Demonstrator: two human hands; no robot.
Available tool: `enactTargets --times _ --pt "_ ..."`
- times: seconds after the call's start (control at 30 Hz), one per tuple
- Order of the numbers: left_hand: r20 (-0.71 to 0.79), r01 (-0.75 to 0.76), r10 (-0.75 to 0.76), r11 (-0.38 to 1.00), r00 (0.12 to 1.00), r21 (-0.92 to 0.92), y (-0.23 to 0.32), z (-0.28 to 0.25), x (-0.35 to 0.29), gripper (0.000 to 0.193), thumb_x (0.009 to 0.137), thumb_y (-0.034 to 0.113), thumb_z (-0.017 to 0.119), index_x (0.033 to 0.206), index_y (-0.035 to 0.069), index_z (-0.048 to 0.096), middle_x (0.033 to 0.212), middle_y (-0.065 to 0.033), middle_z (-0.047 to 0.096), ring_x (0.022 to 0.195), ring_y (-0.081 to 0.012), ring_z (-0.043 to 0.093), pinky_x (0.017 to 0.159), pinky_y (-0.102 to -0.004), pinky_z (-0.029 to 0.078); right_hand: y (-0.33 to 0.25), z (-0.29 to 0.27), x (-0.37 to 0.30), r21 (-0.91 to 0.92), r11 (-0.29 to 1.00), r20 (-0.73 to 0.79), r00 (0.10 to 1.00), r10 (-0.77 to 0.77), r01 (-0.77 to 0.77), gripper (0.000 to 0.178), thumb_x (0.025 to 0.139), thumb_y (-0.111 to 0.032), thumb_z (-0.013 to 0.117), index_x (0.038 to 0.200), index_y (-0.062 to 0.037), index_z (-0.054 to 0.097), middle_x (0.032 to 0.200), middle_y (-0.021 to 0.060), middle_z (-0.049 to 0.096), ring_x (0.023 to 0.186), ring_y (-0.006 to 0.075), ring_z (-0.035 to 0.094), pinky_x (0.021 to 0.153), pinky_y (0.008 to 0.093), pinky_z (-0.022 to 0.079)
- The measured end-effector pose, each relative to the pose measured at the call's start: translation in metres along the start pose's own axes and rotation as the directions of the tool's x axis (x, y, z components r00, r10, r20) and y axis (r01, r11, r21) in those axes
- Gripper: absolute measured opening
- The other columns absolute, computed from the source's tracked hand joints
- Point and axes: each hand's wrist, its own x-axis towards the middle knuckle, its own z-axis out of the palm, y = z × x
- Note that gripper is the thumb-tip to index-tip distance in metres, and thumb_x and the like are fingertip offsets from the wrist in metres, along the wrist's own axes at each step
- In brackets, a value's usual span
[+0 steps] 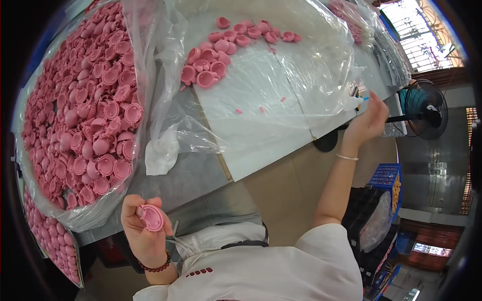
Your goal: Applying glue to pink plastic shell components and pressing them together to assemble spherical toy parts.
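My left hand (pixel 141 236) is closed on a pink plastic half-shell (pixel 152 217), a small round cup with a ridged rim, held up near my body with its hollow side showing. A beaded bracelet (pixel 154 266) circles that wrist. Stretched far out to the right, my right hand (pixel 370 120) is at the table's right edge, its fingers curled beside small dark and blue items (pixel 358 95) and crumpled white plastic. What its fingers grip is hidden. Loose pink half-shells (pixel 221 46) lie in a curved cluster on the white tabletop (pixel 246 135).
At left, a large clear-plastic-lined container (pixel 85 220) is heaped with pink shells; more round pink pieces (pixel 50 236) sit below it. Three pink scraps (pixel 261 109) dot the tabletop. Clear plastic sheeting (pixel 173 108) drapes across. A black fan (pixel 427 108) and blue crate (pixel 384 176) stand right.
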Motion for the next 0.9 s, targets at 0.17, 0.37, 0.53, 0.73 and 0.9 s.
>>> enactTargets --times 0.17,0.37,0.53,0.73,0.9 --pt "-0.014 0.027 -0.027 1.0 1.0 -0.013 0.005 0.008 -0.007 0.046 0.064 0.013 0.069 0.098 -0.001 0.041 0.095 -0.0189 0.056 0.054 -0.0166 0.056 0.043 -0.0221 0.044 -0.011 0.115 0.038 0.021 0.876 0.535 0.735 -0.417 0.482 0.033 0.073 -0.004 0.052 0.105 -0.0062 0.049 0.082 0.0115 0.059 0.077 0.0242 0.056 0.071 0.0318 0.043" --pt "-0.026 0.057 -0.057 0.998 0.998 0.001 0.012 0.009 -0.014 0.047 0.063 0.014 0.071 0.097 -0.001 0.042 0.093 -0.0185 0.057 0.057 -0.0172 0.058 0.045 -0.0232 0.046 0.028 0.164 0.058 -0.137 0.974 0.742 0.67 -0.021 0.183 0.032 0.072 -0.012 0.057 0.101 -0.0023 0.051 0.077 0.0092 0.06 0.071 0.0178 0.057 0.065 0.0275 0.042" --pt "-0.046 0.063 -0.064 0.998 0.997 -0.012 0.016 -0.002 -0.014 0.047 0.062 0.015 0.072 0.096 0.0 0.042 0.094 -0.0195 0.056 0.059 -0.0178 0.058 0.046 -0.0239 0.048 -0.065 0.108 0.018 0.128 0.89 0.955 0.295 0.008 -0.438 0.021 0.078 -0.015 0.052 0.095 -0.003 0.056 0.071 -0.0057 0.053 0.064 0.0012 0.046 0.053 0.0161 0.035" --pt "0.065 0.1 -0.096 0.993 0.993 -0.058 0.013 0.002 -0.005 0.047 0.064 0.013 0.071 0.098 -0.001 0.043 0.096 -0.021 0.056 0.066 -0.0195 0.059 0.051 -0.0247 0.049 -0.067 0.103 -0.009 0.102 0.974 0.9 0.437 -0.004 -0.203 0.019 0.081 -0.014 0.048 0.092 -0.0012 0.056 0.077 -0.0004 0.056 0.064 0.0045 0.05 0.053 0.0179 0.037" --pt "0.105 0.101 -0.094 0.993 0.99 -0.067 0.011 0.0 -0.006 0.045 0.065 0.01 0.069 0.1 -0.001 0.043 0.098 -0.0216 0.054 0.071 -0.0196 0.058 0.053 -0.0251 0.049 -0.07 0.106 -0.006 0.004 1.0 0.858 0.514 0.009 -0.025 0.018 0.081 -0.013 0.047 0.089 -0.0004 0.057 0.077 0.0041 0.057 0.06 0.0087 0.051 0.056 0.021 0.041"
